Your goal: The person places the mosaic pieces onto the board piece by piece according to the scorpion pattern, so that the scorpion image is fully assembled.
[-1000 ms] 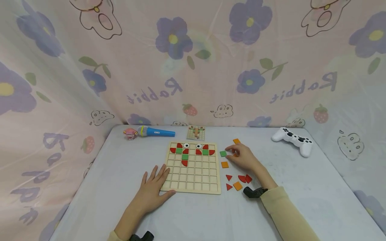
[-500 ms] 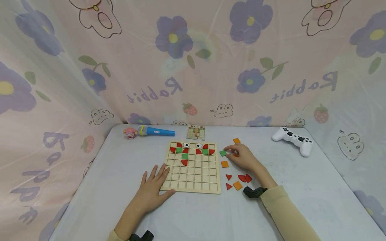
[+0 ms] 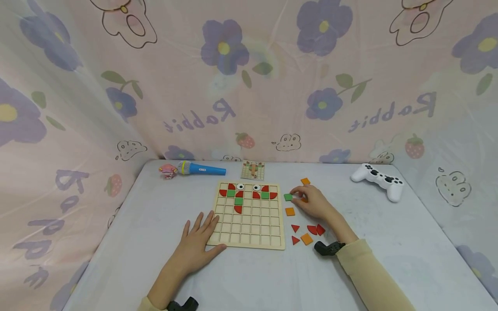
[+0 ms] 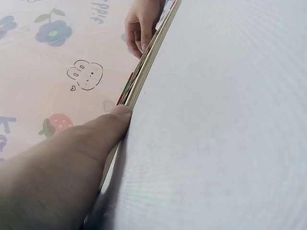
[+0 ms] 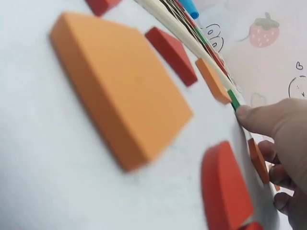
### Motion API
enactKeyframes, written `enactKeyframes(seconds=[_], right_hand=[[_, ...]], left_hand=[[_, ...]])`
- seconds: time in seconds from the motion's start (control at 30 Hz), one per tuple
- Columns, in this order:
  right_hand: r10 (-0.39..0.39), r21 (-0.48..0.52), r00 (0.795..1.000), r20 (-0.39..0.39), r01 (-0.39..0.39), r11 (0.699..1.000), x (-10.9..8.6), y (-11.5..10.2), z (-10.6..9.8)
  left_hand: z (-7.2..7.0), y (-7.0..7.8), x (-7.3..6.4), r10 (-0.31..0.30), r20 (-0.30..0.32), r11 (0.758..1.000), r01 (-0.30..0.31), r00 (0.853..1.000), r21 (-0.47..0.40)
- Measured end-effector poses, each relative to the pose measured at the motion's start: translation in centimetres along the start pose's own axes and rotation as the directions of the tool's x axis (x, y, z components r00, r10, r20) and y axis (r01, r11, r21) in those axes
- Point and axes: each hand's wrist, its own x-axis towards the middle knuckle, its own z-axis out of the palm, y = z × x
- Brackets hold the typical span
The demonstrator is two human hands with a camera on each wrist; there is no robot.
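Observation:
A wooden grid board [image 3: 249, 233] lies on the table, its upper rows holding red quarter-round and green square tiles and two eye tiles. My left hand [image 3: 197, 249] rests at the board's lower left with fingers spread; in the left wrist view its thumb [image 4: 112, 125] touches the board's edge. Just right of the board, my right hand [image 3: 313, 202] pinches a green square tile [image 3: 288, 197] between thumb and forefinger. The right wrist view has the thumb [image 5: 259, 119] against that green tile [image 5: 233, 99]. An orange tile [image 5: 259, 160] lies under the curled fingers.
Below the right hand lie orange squares [image 3: 290, 211], red triangles [image 3: 295, 228] and red quarter-rounds [image 3: 312, 230]. Behind the board is a small pattern card [image 3: 253, 171]. A blue toy microphone [image 3: 206, 170], a pink figurine [image 3: 168, 172] and a white game controller [image 3: 377, 181] stand along the back.
My right thumb and forefinger have closed on the green tile, which has shifted very slightly. The left hand stays in place on the board.

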Motion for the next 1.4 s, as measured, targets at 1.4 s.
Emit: enactKeyframes(seconds=[1.4], right_hand=[[0.006,0.140,0.995,-0.099,0.008,0.990,0.9,-9.5,7.0]], left_hand=[[0.0,-0.1,0.2,0.008,-0.003,1.000,-0.008,1.000,-0.016]])
